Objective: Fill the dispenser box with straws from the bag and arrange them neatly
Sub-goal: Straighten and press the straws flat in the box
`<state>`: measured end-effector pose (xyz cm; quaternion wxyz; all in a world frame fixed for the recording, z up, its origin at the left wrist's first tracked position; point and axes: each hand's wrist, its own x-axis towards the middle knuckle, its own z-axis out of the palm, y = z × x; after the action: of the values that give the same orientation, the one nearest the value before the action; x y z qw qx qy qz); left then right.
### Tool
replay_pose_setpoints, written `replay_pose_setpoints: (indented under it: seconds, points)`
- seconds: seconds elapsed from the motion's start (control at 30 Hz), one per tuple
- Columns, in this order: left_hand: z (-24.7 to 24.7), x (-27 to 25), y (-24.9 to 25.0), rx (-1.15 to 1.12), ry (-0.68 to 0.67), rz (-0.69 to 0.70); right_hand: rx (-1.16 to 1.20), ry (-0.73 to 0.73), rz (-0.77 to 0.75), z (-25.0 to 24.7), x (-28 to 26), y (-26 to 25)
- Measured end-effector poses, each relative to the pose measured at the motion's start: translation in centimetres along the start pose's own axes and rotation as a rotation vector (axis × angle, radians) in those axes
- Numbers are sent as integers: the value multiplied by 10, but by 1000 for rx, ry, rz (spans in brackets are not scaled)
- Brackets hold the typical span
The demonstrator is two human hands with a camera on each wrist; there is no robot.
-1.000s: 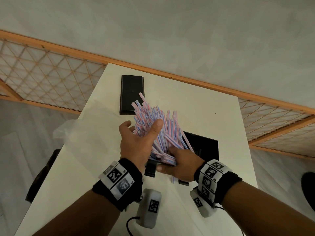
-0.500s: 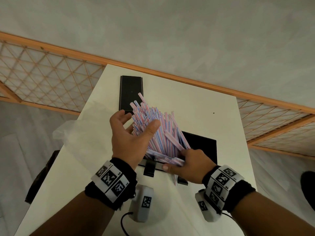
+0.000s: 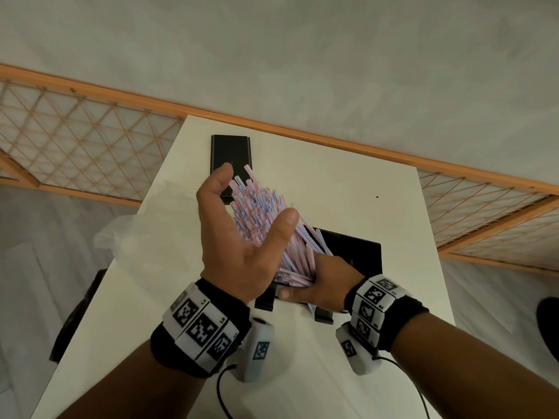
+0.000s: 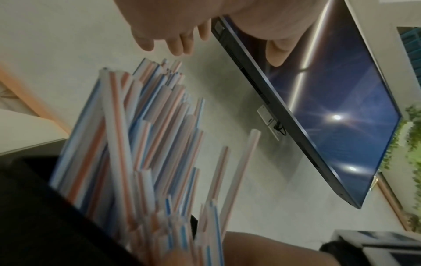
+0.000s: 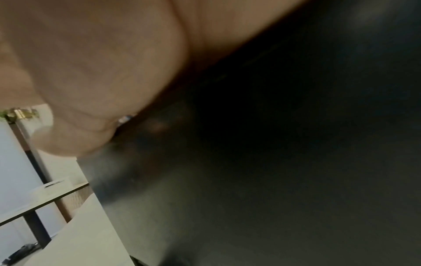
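Note:
A bundle of pink, blue and white striped straws [image 3: 260,213] stands tilted, its lower ends in the black dispenser box [image 3: 357,252] near the table's front. My right hand [image 3: 320,282] grips the bundle's base at the box's front edge, thumb along the front; its fingers are hidden behind the straws. My left hand [image 3: 257,192] is spread open around the upper ends. In the left wrist view the left hand [image 4: 224,50] hovers just above the straw tips [image 4: 145,111] without touching. The right wrist view shows only the right hand [image 5: 91,72] up close against dark blur.
A flat black lid [image 3: 231,152] lies at the far side of the white table [image 3: 348,189]. A crumpled clear plastic bag [image 3: 130,237] sits at the table's left edge. A wooden lattice screen [image 3: 75,140] runs behind. A wall-mounted TV [image 4: 341,117] shows in the left wrist view.
My left hand has let go of the straws, opened wide and risen toward their upper ends. The right hand has stayed at the bundle's base by the box.

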<state>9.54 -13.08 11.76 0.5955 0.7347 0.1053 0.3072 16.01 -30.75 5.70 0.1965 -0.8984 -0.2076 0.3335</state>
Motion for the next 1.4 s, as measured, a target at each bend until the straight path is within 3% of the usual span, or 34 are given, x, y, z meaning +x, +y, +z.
replay_pose_setpoints:
  seconds: [0.27,0.47,0.73,0.8,0.93,1.0,1.17,1.3,1.4]
  points:
    - [3,-3,12,-34,-67,134,223,86,-95,-6,-7,-4]
    - [11,0,8,41,-141,211,130,79,-93,0,-6,-5]
    - [9,5,-1,156,-129,309,125,-1,-59,-1,-1,-1]
    - [7,7,-5,253,-135,320,141,36,-76,-4,-4,-4]
    - [9,7,-13,798,-316,294,-18,36,-41,-6,-11,-8]
    - [10,4,-17,873,-359,312,-81,77,-37,-9,-17,-8]
    - [0,12,-20,501,-189,214,-85,369,-91,-21,-40,5]
    - [1,11,-26,191,-24,26,-107,148,-43,-7,-41,12]
    - [4,6,-31,7,65,-250,-157,122,-52,-2,-35,13]
